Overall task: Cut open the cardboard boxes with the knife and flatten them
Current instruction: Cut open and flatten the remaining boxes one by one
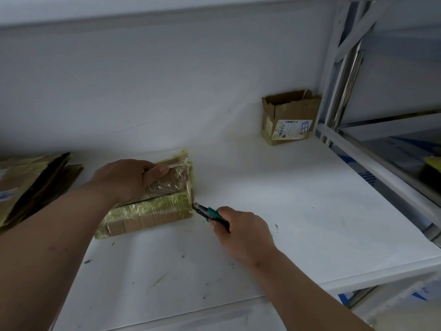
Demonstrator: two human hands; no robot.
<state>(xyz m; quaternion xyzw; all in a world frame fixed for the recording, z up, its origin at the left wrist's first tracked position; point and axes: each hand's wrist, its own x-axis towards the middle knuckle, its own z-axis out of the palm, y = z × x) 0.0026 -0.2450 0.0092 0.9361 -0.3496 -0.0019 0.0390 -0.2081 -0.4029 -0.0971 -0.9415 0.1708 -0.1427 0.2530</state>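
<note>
White table (298,199), left hand (124,180) gripping taped box (155,206), right hand (243,230) holding knife (207,211)

Left hand (126,177) gripping, thumb curled; right hand (241,231) fisted, fingers (216,226) closed.

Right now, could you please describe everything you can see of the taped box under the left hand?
The brown cardboard box wrapped in yellowish clear tape lies on the white table, still closed. The left hand grips its top from behind. The green-handled utility knife, held by the right hand, meets its right end.
</note>
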